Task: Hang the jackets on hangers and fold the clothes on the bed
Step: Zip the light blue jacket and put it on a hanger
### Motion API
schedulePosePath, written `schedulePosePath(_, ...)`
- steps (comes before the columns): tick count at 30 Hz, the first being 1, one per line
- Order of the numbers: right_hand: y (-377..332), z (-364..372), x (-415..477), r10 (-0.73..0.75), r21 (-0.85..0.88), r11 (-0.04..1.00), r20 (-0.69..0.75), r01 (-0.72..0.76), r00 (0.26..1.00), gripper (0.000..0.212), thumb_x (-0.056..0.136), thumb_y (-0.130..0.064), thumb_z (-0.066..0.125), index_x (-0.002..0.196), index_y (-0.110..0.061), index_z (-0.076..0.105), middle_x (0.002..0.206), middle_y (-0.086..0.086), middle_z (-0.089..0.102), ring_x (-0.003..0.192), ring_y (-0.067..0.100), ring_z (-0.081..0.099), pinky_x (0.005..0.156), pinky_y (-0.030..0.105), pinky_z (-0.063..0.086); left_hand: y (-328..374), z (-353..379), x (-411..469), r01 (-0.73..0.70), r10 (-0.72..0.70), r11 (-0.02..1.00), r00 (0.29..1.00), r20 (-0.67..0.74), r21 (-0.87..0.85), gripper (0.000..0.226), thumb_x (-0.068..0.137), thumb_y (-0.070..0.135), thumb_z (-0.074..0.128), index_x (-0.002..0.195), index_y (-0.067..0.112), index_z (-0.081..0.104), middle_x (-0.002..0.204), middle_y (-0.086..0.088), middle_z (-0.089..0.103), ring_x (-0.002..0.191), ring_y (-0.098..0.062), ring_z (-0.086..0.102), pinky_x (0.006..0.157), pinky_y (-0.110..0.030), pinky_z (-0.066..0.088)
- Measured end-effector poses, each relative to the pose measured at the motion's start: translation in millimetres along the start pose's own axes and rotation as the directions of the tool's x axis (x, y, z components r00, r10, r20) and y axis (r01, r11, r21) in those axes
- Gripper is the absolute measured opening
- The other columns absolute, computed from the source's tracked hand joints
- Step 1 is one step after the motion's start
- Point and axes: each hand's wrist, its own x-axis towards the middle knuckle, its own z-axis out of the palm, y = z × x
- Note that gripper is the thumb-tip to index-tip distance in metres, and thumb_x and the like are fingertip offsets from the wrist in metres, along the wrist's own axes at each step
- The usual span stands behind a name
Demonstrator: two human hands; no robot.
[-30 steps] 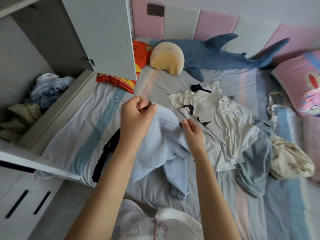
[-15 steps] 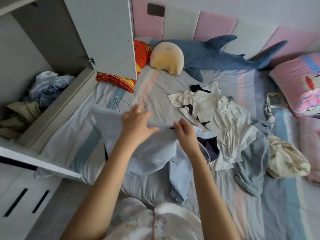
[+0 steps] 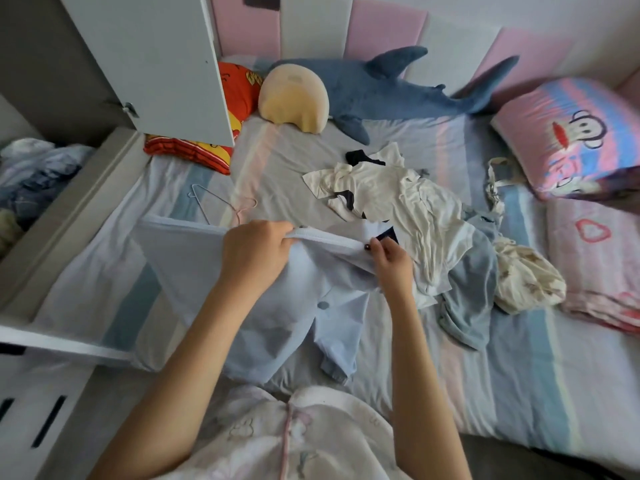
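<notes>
Your left hand (image 3: 255,252) and right hand (image 3: 390,261) grip the top edge of a pale blue cotton jacket (image 3: 263,306). Beyond it, a thin wire hanger (image 3: 221,204) lies on the striped bedsheet (image 3: 519,341).

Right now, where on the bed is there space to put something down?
Bare sheet lies at the near right, in front of the grey-blue garment and pink blanket. Another patch sits between the yellow cushion and white clothes. The middle is crowded with the blue shirt; hangers lie left.

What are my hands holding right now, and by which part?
The light blue jacket, by its white-trimmed edge: the left hand grips it, the right hand pinches it beside a dark fastener.
</notes>
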Motion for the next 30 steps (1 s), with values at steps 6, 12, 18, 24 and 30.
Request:
schedulePosePath(6, 22.8, -18.0, -8.8, 0.149, 0.273, 0.956, -0.134, -0.108, 0.98, 0.033, 0.096, -0.019, 0.052, 0.067, -0.003, 0.046, 0.061, -0.002, 0.038, 0.055, 0.0, 0.034, 0.06, 0.026, 0.03, -20.3, -5.2, -1.9, 0.061, -0.043, 0.998, 0.907, 0.419, -0.028, 0.023, 0.089, 0.03, 0.061, 0.075, 0.013, 0.056, 0.072, -0.005, 0.059, 0.08, -0.032, 0.059, 0.058, -0.032, 0.033)
schedulePosePath(12, -45.3, 4.0, -32.1, -0.302, -0.013, 0.952, 0.107, 0.306, 0.947, 0.014, 0.094, -0.021, 0.055, 0.087, -0.01, 0.061, 0.071, 0.003, 0.064, 0.065, 0.012, 0.056, 0.063, 0.026, 0.041, -8.6, 18.8, 8.1, 0.288, 0.048, 0.865, 0.768, 0.638, -0.412, 0.045, 0.078, 0.036, 0.075, 0.117, 0.022, 0.057, 0.106, 0.009, 0.061, 0.099, -0.008, 0.059, 0.085, -0.023, 0.045)
schedulePosePath(18, -61.2, 38.6, -61.5, -0.525, -0.138, 0.834, 0.099, 0.534, 0.845, 0.029, 0.091, -0.025, 0.049, 0.067, -0.01, 0.044, 0.056, 0.002, 0.046, 0.052, 0.019, 0.04, 0.05, 0.03, 0.028, 6.7, 52.1, 5.9, 0.035, -0.023, 0.999, 0.846, 0.533, -0.013, 0.032, 0.098, 0.025, 0.037, 0.09, 0.005, 0.06, 0.097, -0.016, 0.067, 0.091, -0.033, 0.062, 0.067, -0.033, 0.037)
schedulePosePath(24, -34.8, 28.3, -41.7, -0.275, -0.03, 0.961, 0.031, 0.276, 0.961, 0.021, 0.092, -0.015, 0.054, 0.072, -0.011, 0.053, 0.054, -0.01, 0.055, 0.051, 0.013, 0.049, 0.054, 0.03, 0.039, 15.9, 34.9, -5.5, -0.215, 0.152, 0.975, 0.842, 0.518, 0.064, 0.044, 0.099, 0.046, 0.038, 0.094, 0.009, 0.061, 0.094, -0.011, 0.066, 0.089, -0.028, 0.06, 0.066, -0.03, 0.033)
schedulePosePath(30, -22.0, 1.4, -21.6, -0.029, 0.166, 0.986, 0.161, 0.002, 0.987, 0.03, 0.096, -0.022, 0.054, 0.071, -0.007, 0.049, 0.06, 0.0, 0.046, 0.058, 0.012, 0.042, 0.058, 0.03, 0.038, 25.8, 27.6, -10.3, -0.276, 0.227, 0.961, 0.814, 0.535, 0.013, 0.043, 0.098, 0.048, 0.04, 0.072, 0.012, 0.04, 0.089, -0.011, 0.063, 0.086, -0.03, 0.058, 0.066, -0.03, 0.031)
